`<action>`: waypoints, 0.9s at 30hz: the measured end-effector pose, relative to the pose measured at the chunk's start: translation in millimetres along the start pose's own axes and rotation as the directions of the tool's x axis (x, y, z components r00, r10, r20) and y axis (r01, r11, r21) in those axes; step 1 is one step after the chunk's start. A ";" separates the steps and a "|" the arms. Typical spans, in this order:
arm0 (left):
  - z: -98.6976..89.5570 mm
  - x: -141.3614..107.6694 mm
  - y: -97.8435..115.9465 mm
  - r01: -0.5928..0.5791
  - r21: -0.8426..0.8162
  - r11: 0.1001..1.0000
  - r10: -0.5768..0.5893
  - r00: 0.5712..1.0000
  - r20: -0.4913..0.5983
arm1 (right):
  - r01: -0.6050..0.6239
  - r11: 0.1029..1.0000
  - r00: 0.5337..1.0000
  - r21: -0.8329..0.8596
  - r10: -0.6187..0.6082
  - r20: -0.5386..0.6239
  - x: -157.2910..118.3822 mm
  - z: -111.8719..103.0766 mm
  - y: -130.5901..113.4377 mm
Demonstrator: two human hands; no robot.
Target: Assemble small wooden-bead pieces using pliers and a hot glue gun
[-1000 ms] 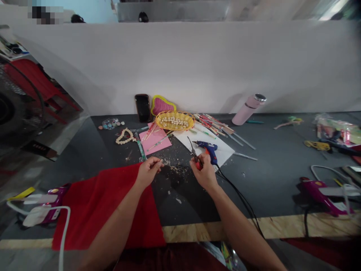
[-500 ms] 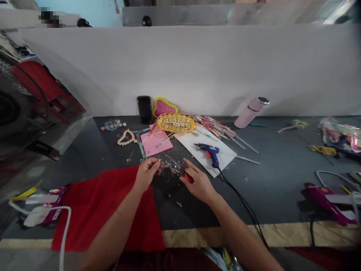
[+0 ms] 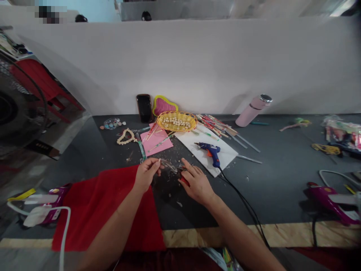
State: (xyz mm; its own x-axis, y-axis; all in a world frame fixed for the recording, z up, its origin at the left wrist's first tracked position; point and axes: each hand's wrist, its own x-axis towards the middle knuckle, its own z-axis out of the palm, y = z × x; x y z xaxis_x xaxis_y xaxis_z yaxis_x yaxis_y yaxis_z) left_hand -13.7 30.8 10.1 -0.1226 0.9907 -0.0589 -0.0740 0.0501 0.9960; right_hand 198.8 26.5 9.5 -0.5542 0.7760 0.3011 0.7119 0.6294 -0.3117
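My left hand (image 3: 146,174) is closed in a pinch on a small pale stick piece (image 3: 160,160), its tip showing past the fingers. My right hand (image 3: 197,183) is wrapped around the red handles of a pair of scissors (image 3: 171,166). The metal blades point left and reach the pale piece at my left fingertips. Whether the blades touch it I cannot tell. Small pale scraps lie on the dark table under the blades. A yellow basket (image 3: 160,128) of small pale pieces stands behind my hands, and a heart-shaped frame (image 3: 126,142) of similar pieces lies to its left.
A blue glue gun (image 3: 211,150) rests on white paper (image 3: 194,150), its black cord running to the front edge. Around are a red cloth (image 3: 109,210), pink paper (image 3: 165,145), a phone (image 3: 144,108), a pink bottle (image 3: 251,111), several sticks (image 3: 216,126) and purple devices (image 3: 329,199) at right.
The scissors' blades have swung up and left, from pointing over the scraps to meeting the pale piece at my left fingertips. My left hand has barely moved.
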 end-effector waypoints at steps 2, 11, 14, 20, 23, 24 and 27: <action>-0.5 -0.3 0.3 -0.017 -0.010 1.000 0.017 1.000 -0.016 | -0.021 1.000 1.000 0.012 0.021 -0.019 0.3 0.6 1.1; -1.3 1.1 -3.5 -0.032 0.013 0.999 0.033 0.999 -0.019 | -0.048 0.996 0.992 0.075 0.056 -0.116 -1.1 3.4 0.9; -0.2 0.8 -3.5 -0.031 0.006 1.000 0.031 0.999 -0.008 | -0.039 0.997 0.993 0.073 0.047 -0.109 -1.7 0.5 -2.6; -0.3 0.3 -3.3 -0.017 0.039 0.999 0.017 1.000 -0.008 | -0.050 0.998 0.998 0.032 0.051 -0.044 -1.2 -2.0 -6.1; -0.8 -0.2 -2.3 -0.010 0.095 0.995 0.010 1.000 0.002 | -0.044 0.999 0.998 0.017 0.045 -0.035 -0.8 -1.7 -6.1; -1.0 -0.4 -1.9 -0.010 0.111 0.994 0.010 1.000 0.005 | -0.042 0.999 0.998 0.015 0.042 -0.038 -0.8 -1.3 -5.9; -1.9 -0.3 -1.1 -0.009 0.137 0.991 0.008 1.000 0.011 | -0.032 0.999 0.999 0.018 0.033 -0.042 -0.8 0.1 -5.3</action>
State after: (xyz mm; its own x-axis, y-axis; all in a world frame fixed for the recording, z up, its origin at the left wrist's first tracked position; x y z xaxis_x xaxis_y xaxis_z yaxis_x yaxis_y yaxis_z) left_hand -15.4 30.2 8.9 -0.1119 0.9924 -0.0505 0.0634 0.0579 0.9963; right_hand 195.4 22.5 10.9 -0.5122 0.7936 0.3284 0.7211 0.6051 -0.3376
